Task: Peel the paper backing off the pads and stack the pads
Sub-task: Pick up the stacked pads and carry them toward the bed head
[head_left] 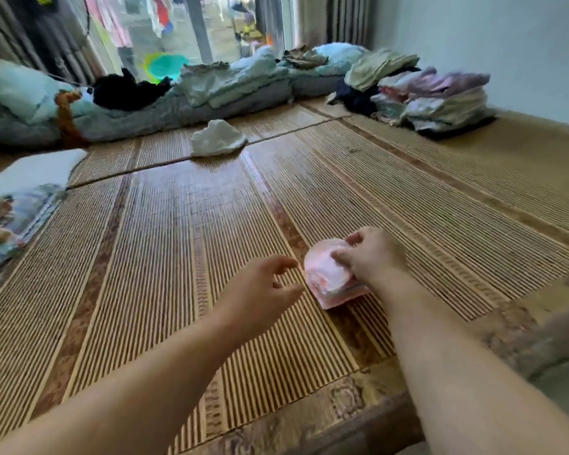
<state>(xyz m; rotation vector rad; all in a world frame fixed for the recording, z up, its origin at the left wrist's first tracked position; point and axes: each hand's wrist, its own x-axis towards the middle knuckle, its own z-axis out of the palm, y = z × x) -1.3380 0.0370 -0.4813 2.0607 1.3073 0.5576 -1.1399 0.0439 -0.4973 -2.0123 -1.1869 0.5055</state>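
A small stack of pink-and-white pads (329,278) lies on the woven bamboo mat (178,244), a little right of centre. My right hand (370,254) rests on the stack's right side, thumb and fingers pinching the top pad's edge. My left hand (260,290) hovers just left of the stack with its fingers spread, touching nothing. A heap of white pieces (218,138) sits farther back on the mat; whether they are pads or paper I cannot tell.
Folded blankets and a black garment (125,91) line the far edge by the window. Stacked folded clothes (437,100) stand at the back right against the wall. A patterned folded quilt (10,211) lies at the left edge. The mat's border (342,399) runs near me.
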